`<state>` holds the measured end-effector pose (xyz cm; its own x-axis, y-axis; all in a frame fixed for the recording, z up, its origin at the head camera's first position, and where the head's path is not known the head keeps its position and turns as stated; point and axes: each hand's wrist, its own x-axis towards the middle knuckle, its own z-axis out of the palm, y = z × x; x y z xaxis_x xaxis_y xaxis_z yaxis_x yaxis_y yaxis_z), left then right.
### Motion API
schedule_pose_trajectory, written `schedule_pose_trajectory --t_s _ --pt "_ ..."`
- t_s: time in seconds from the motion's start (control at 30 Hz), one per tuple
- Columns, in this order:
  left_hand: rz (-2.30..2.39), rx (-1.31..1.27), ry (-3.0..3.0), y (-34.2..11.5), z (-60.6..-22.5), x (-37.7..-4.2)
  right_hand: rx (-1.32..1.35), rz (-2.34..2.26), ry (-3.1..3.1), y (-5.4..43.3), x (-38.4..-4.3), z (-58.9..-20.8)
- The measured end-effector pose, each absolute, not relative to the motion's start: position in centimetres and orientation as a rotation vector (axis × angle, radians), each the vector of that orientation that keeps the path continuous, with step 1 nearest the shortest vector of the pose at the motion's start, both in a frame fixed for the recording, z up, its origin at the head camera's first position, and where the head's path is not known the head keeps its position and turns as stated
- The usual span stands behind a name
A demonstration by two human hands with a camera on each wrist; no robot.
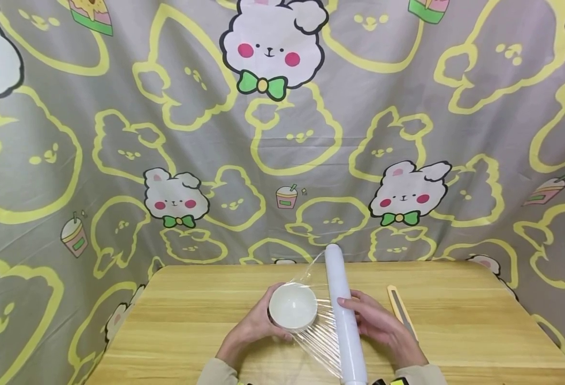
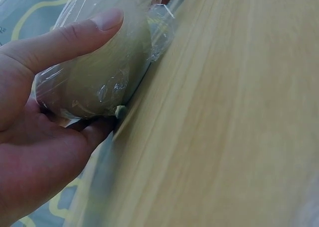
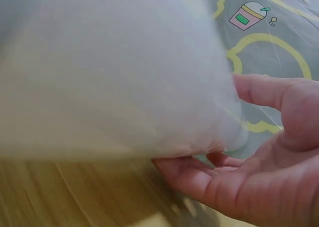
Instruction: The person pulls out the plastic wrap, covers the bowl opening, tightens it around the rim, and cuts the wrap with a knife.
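The left hand (image 1: 259, 321) grips a bowl (image 1: 293, 307), likely slippery under cling film (image 1: 319, 336), best held round its wall; right of the bowl, the right hand (image 1: 378, 323) grips the probably light film roll (image 1: 346, 334).

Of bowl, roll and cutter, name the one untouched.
The yellow cutter, beside the right hand; the left hand grips the bowl, the right one the film roll.

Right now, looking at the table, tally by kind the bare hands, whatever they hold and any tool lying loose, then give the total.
Hands: 2 (left hand, right hand)
Bowl: 1
Roll of clear film: 1
Utility knife: 1
Total: 5
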<state>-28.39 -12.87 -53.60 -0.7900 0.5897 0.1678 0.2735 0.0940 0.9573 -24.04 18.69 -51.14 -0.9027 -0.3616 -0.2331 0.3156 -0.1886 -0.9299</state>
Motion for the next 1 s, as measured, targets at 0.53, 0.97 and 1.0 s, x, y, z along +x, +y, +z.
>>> schedule_pose_trajectory --t_s 0.53,0.97,1.0 --pt "1.736 0.853 2.123 -13.30 -53.42 -28.53 0.004 -2.039 1.855 19.22 -23.85 -50.85" --pt "1.727 0.844 2.122 -13.70 -53.46 -28.75 0.115 -1.907 2.139 19.11 -23.75 -50.60" --pt "1.729 0.843 2.121 -13.75 -53.48 -28.76 0.127 -1.895 2.168 19.00 -23.80 -50.58"
